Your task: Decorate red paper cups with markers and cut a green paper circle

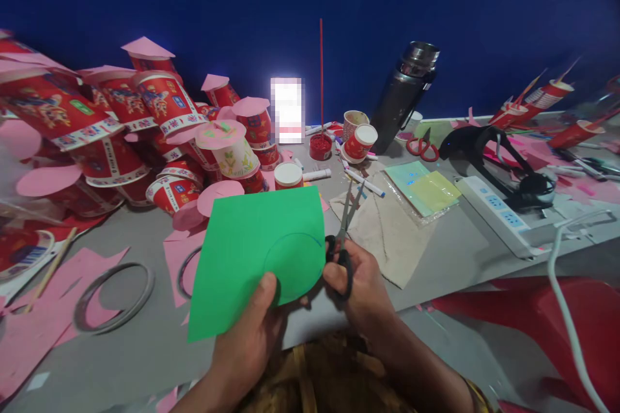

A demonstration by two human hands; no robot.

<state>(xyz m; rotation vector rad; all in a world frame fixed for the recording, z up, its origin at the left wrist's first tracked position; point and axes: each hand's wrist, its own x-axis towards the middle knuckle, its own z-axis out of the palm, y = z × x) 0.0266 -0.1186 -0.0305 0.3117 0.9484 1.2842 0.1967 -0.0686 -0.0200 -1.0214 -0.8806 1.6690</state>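
Observation:
A green sheet of paper with a circle drawn on it is in my left hand, the thumb pressed on its lower edge. The sheet's lower right edge follows the curve of the circle. My right hand has its fingers in the black handles of the scissors. The scissor blades are slightly apart, point up and away from me, and lie just right of the sheet. They do not touch the paper. The fingers of my left hand are hidden beneath the sheet.
Red paper cups with pink discs are piled at the left. Pink scraps and a grey ring lie nearer. Behind are markers and a dark flask; a power strip sits right, a red chair below.

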